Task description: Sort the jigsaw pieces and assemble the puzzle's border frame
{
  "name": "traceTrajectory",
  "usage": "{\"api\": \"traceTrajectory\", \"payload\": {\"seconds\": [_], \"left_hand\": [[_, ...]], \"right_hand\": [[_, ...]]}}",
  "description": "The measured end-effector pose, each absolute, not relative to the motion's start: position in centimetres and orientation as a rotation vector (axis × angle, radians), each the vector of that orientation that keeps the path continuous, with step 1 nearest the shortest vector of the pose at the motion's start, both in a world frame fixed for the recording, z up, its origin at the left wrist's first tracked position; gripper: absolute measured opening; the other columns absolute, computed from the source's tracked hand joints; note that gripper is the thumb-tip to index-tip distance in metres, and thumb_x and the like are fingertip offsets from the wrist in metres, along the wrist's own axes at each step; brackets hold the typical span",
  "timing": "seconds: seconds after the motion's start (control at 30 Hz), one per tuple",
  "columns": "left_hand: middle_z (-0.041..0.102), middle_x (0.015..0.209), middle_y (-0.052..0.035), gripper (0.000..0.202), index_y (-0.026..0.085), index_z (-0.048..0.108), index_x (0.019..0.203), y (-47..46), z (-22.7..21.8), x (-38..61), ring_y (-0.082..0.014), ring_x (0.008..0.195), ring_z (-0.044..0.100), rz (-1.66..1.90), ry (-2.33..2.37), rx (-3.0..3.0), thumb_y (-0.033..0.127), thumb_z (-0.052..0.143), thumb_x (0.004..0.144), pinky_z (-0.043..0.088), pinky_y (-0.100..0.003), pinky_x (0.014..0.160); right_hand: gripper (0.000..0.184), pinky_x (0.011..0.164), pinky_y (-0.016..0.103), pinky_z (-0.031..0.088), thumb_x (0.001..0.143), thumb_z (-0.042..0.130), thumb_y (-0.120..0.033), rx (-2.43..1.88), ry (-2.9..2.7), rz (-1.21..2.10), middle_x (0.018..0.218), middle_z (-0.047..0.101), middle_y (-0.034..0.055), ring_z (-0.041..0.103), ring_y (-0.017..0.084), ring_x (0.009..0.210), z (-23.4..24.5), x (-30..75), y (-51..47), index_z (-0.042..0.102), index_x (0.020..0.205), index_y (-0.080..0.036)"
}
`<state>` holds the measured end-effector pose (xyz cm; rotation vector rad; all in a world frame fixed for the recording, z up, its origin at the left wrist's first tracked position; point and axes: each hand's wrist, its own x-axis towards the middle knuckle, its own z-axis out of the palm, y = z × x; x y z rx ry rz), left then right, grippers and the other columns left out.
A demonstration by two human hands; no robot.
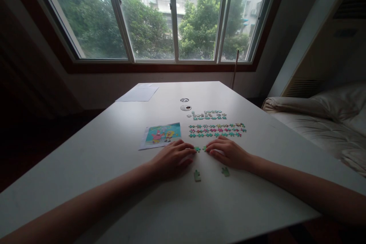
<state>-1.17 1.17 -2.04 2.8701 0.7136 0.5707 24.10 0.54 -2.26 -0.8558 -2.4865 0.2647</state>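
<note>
puzzle pieces [197, 149] lie mid-bench between the left hand [175, 156] and right hand [230, 153], at bent fingertips (whether gripped, i cannot tell). bare bench [160, 213] runs past two loose pieces [197, 175] to the near edge; sorted rows [215, 130] crowd the far side.

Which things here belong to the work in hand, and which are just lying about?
Seemingly part of it:
green piece at the left hand
second green piece at the right hand
two nearer pieces
rows of pieces
cartoon picture

Likely just lying about:
white paper
pole
</note>
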Motion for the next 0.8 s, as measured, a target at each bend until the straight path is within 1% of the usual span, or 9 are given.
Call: {"api": "traceTrajectory", "payload": {"seconds": [0.23,0.37,0.47,0.6,0.7,0.8], "left_hand": [[0.056,0.11,-0.0087,0.026,0.02,0.053,0.111,1.1,-1.9,-1.1,-0.0215,0.095,0.05,0.559,0.73,2.872,0.023,0.042,0.088,0.043,-0.037,0.083],[0.054,0.111,-0.0099,0.024,0.02,0.053,0.109,1.0,-1.8,-1.1,-0.0213,0.094,0.051,0.588,0.755,2.885,0.024,0.041,0.089,0.044,-0.038,0.082],[0.054,0.11,-0.0098,0.023,0.02,0.053,0.108,1.0,-1.7,-1.2,-0.0214,0.093,0.051,0.576,0.776,2.883,0.024,0.042,0.088,0.044,-0.039,0.081],[0.055,0.107,-0.0097,0.022,0.02,0.054,0.106,1.1,-1.5,-1.3,-0.0207,0.093,0.051,0.583,0.776,2.866,0.022,0.042,0.088,0.045,-0.038,0.081],[0.057,0.103,-0.0093,0.022,0.019,0.055,0.106,1.1,-1.3,-1.3,-0.0201,0.091,0.052,0.594,0.749,2.856,0.022,0.042,0.088,0.045,-0.036,0.08],[0.057,0.102,-0.009,0.022,0.019,0.055,0.105,1.1,-1.1,-1.3,-0.0198,0.091,0.052,0.594,0.745,2.851,0.023,0.042,0.088,0.045,-0.035,0.08]], "right_hand": [[0.024,0.084,0.032,0.04,0.089,0.041,-0.029,-0.854,-2.484,0.268,0.099,0.065,0.0059,0.056,0.016,0.089,-2.4,24.2,0.6,0.062,0.096,-0.02],[0.023,0.084,0.032,0.042,0.088,0.042,-0.03,-0.879,-2.427,0.306,0.1,0.063,0.0071,0.055,0.017,0.094,-2.6,24.3,0.8,0.06,0.1,-0.02],[0.021,0.082,0.031,0.043,0.087,0.044,-0.029,-0.879,-2.413,0.324,0.098,0.063,0.0073,0.055,0.017,0.094,-2.2,24.5,1.4,0.06,0.099,-0.02],[0.018,0.076,0.03,0.044,0.085,0.048,-0.028,-0.936,-2.415,0.256,0.09,0.064,0.0068,0.056,0.017,0.086,-0.5,25.1,4.0,0.062,0.092,-0.019],[0.018,0.068,0.026,0.044,0.083,0.05,-0.028,-0.993,-2.488,0.252,0.082,0.065,0.0046,0.056,0.013,0.072,1.0,25.4,7.3,0.065,0.087,-0.018],[0.019,0.062,0.023,0.043,0.081,0.052,-0.027,-1.102,-2.563,0.287,0.08,0.066,0.0035,0.056,0.011,0.066,2.0,25.4,11.4,0.066,0.088,-0.017]]}}
